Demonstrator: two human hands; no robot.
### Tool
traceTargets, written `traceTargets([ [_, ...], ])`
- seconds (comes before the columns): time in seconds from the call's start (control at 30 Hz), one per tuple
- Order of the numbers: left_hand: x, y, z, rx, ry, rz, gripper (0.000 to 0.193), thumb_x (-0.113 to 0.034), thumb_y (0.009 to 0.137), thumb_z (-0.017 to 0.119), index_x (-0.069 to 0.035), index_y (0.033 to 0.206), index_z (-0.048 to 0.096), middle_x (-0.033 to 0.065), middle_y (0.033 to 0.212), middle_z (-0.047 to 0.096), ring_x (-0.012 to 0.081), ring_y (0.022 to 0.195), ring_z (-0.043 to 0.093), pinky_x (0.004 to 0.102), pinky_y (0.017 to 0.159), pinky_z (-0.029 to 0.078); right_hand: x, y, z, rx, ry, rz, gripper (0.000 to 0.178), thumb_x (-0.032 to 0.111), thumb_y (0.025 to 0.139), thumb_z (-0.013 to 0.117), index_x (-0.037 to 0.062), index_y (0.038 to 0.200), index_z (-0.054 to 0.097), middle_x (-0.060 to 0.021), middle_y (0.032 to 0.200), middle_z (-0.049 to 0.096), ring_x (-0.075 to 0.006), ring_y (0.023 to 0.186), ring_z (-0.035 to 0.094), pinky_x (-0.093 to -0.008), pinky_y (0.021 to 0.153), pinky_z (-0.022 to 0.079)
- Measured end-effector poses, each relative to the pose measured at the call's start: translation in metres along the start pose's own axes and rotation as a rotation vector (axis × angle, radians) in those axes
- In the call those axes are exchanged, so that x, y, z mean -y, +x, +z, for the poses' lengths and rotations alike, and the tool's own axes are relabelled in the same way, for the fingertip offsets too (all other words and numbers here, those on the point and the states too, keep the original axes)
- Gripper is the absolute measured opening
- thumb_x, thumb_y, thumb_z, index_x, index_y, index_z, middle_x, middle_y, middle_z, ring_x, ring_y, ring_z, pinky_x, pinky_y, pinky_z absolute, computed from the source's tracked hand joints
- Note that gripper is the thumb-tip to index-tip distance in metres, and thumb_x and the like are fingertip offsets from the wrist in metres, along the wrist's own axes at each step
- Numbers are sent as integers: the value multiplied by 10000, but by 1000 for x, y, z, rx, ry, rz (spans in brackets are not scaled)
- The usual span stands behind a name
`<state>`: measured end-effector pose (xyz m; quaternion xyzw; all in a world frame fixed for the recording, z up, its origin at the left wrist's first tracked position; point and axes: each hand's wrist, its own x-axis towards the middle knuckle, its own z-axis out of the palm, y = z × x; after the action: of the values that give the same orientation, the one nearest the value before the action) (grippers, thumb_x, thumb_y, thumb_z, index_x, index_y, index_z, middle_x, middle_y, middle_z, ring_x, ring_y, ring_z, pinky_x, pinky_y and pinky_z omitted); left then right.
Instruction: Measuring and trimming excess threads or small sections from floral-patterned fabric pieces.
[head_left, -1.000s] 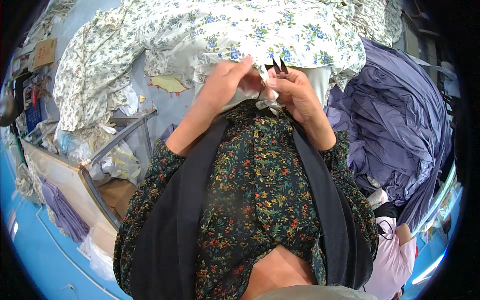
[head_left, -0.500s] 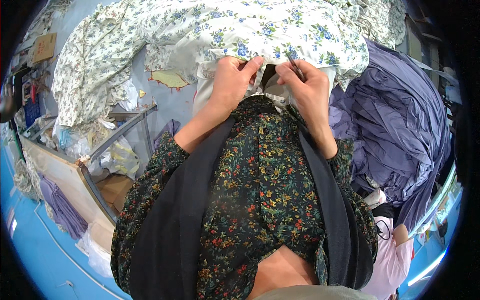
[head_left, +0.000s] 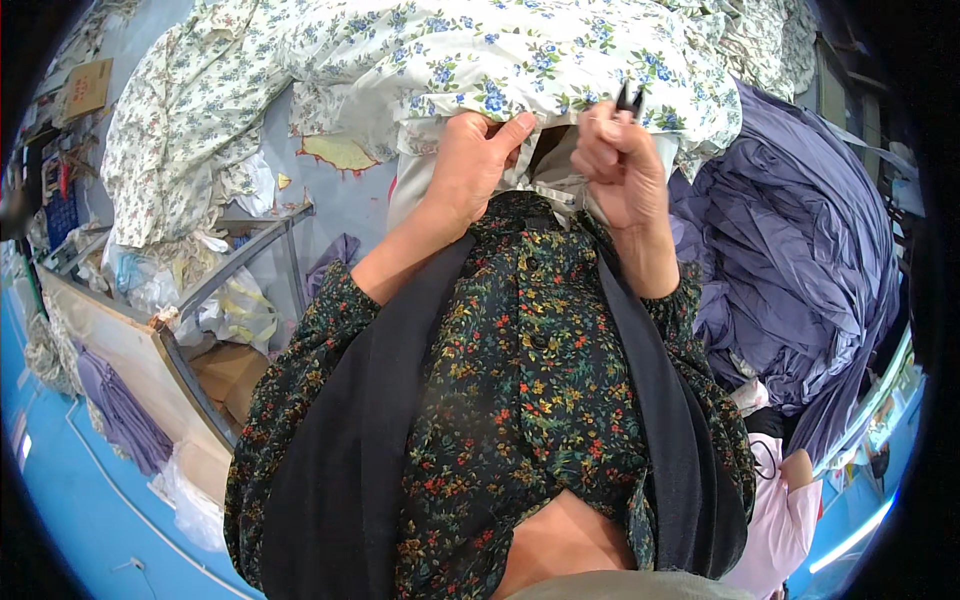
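White fabric with blue flowers spreads across the table before me, its near edge hanging toward my lap. My left hand pinches that edge between thumb and fingers. Just to the right, my right hand is closed around a small pair of dark thread snips. The two pointed blades stick up past the fingers, slightly apart, over the floral fabric. Most of the snips' body is hidden in the palm.
Purple-grey fabric is heaped at my right. At left stands a metal-framed bin with plastic bags and scraps, and a cardboard box lies farther off. A person in a pink top is at lower right.
My right hand has turned and drawn away to the right from the fabric edge, and the snips' blades now point upward. My left hand keeps its pinch, shifted very slightly.
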<state>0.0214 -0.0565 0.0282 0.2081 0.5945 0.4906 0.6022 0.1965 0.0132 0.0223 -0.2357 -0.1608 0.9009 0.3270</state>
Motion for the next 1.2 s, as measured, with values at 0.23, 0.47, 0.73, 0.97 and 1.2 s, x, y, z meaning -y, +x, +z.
traceTargets([
  [0.23, -10, -3, 3, 26, -290, -193, 192, -184, 896, 712, -44, 773, 667, -9, 638, 584, 70, 541, 491, 204, 509, 365, -1, -24, 14, -319, -1270, -342, 274, 253, 897, 708, 6, 995, 645, -5, 833, 662, -55, 732, 577, -207, 680, 454],
  [0.47, -16, -4, -3, 61, -264, -141, 204, -153, 916, 686, -2, 784, 648, 48, 690, 617, 100, 606, 550, 217, 559, 421, -6, -23, 18, -262, -586, 271, 241, 204, 863, 735, 26, 1012, 669, 68, 686, 541, 0, 557, 413, -181, 492, 287],
  [0.73, -24, -7, -6, 299, -164, -195, 163, -64, 925, 560, 42, 974, 674, 12, 754, 610, 67, 611, 456, 206, 562, 361, -8, -24, 20, -219, -163, 279, 149, 171, 910, 673, 53, 997, 647, 101, 592, 410, -4, 471, 284, -201, 451, 199],
  [0.97, 0, 0, 1, 376, -316, -214, 182, -122, 920, 649, 16, 1036, 667, -4, 822, 616, 67, 663, 461, 203, 607, 369, -14, -32, 2, -208, -111, 238, 145, 230, 973, 605, 88, 971, 630, 101, 582, 380, -13, 463, 268, -208, 453, 219],
  [1.2, -4, 0, 8, 219, -204, -122, 111, -98, 914, 637, 9, 926, 662, 35, 747, 631, 83, 635, 529, 215, 576, 409, -5, -43, 13, -373, -1372, -367, 286, 273, 938, 634, 1, 1024, 622, -51, 783, 641, -115, 682, 598, -259, 623, 475],
])
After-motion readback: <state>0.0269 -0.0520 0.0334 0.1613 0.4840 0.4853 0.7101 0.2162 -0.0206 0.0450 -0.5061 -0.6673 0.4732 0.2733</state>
